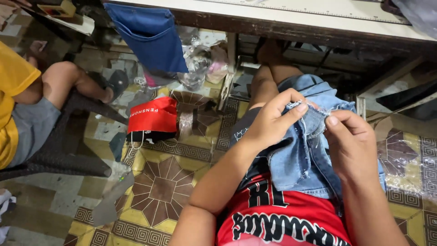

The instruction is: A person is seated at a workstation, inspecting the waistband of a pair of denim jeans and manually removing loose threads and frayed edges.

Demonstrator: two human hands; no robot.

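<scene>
On lap, I've got both hands pinching frayed denim edge (pixel 314 119) — left hand (pixel 272 122), right hand (pixel 350 141); seam partly opened, rest pending

the floor (pixel 159 187) is laid with worn yellow and brown patterned tiles, star shapes framed by key-pattern borders, with a grey bare patch at the lower left. a long work table (pixel 291 23) with a pale top and a dark wooden edge runs across the top of the view, a blue cloth (pixel 152 36) hanging off it, clear plastic bags (pixel 195 64) heaped beneath. at the left stands a dark woven chair (pixel 63 155), and a red and black bag (pixel 152 119) lies on the tiles in even light.
</scene>
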